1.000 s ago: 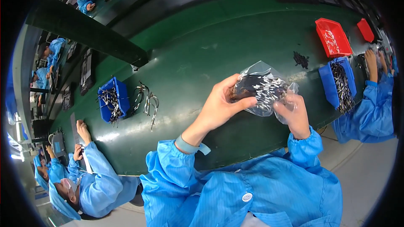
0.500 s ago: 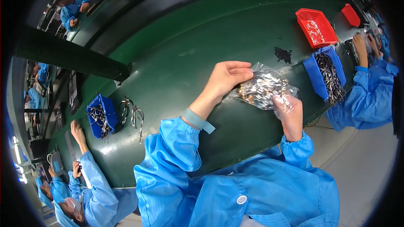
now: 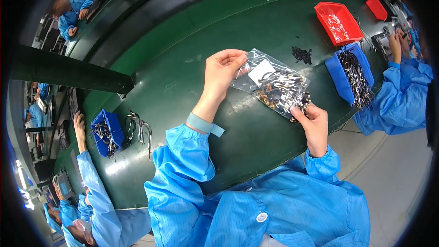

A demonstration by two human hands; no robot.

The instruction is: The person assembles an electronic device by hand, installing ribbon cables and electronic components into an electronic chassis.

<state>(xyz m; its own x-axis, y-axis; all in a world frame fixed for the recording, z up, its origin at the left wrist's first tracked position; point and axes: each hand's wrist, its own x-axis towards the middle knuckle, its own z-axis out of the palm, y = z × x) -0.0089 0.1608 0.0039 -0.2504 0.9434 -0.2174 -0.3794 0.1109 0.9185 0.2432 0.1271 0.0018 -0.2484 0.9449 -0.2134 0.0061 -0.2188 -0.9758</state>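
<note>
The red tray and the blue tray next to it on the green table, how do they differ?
The red tray is nearly bare, with only a small scatter of pale parts, while the blue tray is heaped with dark wiry parts. The red tray lies farther from the person, and the blue tray sits at the near edge of the green table, close to a co-worker's sleeve. Both are shallow, rectangular and open-topped.

Left hand [image 3: 222, 71] raised, fingers pinched; right hand [image 3: 314, 120] lower, fingers pinched, both sleeved.

Long green workbench [image 3: 183, 77] under bright light; pale grey floor [image 3: 393, 174] at right
</note>
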